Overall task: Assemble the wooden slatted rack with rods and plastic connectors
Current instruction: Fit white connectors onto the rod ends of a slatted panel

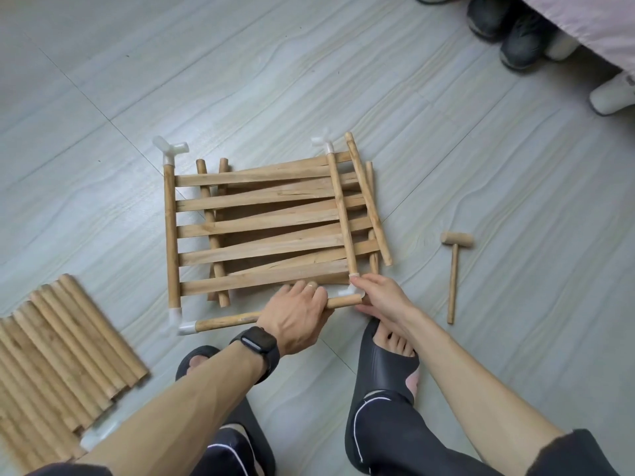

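A wooden slatted rack panel (261, 228) lies flat on the floor, stacked over other slatted panels. White plastic connectors cap its corners: far left (170, 149), far right (323, 143), near left (180, 322) and near right (349, 296). A wooden rod (226, 321) runs along the near edge between the two near connectors. My left hand (297, 312) grips this rod near its right end. My right hand (381, 295) holds the near right connector, fingers around it where the rod enters.
A bundle of loose wooden rods (65, 345) lies at the lower left. A small wooden mallet (454, 266) lies on the floor to the right. My feet in dark slippers (385, 372) are below the rack. Shoes (515, 32) stand at the top right.
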The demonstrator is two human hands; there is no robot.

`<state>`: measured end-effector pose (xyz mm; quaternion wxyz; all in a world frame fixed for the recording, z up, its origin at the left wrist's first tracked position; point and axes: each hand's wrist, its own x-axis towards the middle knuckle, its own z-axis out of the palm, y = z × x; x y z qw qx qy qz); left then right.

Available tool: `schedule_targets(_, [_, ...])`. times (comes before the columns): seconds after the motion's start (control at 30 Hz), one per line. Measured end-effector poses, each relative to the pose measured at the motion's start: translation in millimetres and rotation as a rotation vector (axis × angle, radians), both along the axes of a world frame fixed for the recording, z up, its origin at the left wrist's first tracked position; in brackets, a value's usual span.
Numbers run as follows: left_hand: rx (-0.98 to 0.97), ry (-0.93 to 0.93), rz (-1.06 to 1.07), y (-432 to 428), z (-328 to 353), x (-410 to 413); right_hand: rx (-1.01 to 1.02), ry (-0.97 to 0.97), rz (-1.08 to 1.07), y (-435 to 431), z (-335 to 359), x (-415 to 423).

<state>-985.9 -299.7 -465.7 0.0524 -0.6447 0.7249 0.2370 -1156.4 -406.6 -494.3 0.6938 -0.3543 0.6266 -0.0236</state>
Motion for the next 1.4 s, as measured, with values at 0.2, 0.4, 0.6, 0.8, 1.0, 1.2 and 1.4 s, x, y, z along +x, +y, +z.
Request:
schedule_targets(0.2, [0.099,-0.072,0.017,-3.0,-4.6,4.1,-0.107,0.112,-0.009,13.1,-4.4,9.1])
schedule_targets(0.4, [0.063,-0.06,-0.046,-2.2,-5.9,9.4,-0.145,0.18,0.088,7.6,5.8,5.0])
schedule_targets(0.6, [0.195,-0.065,-0.058,-5.9,-2.0,9.7,0.181,-0.056,-0.082,17.1,15.2,-38.8])
schedule_targets(0.8, [0.195,-0.093,-0.089,-4.9,-0.7,10.2,0.035,-0.168,-0.323,21.3,27.6,-33.9])
schedule_targets(1.0, [0.193,-0.106,-0.075,-4.4,-0.2,6.2,-0.271,0.003,-0.339,30.2,34.8,-4.6])
schedule_targets(1.2, [0.152,-0.106,-0.075,-3.9,-4.7,6.2,-0.48,0.259,-0.126,46.8,27.9,-3.9])
schedule_targets(1.4, [0.066,-0.07,-0.057,-0.6,-12.1,6.5,-0.529,0.306,0.018,50.3,34.3,8.4])
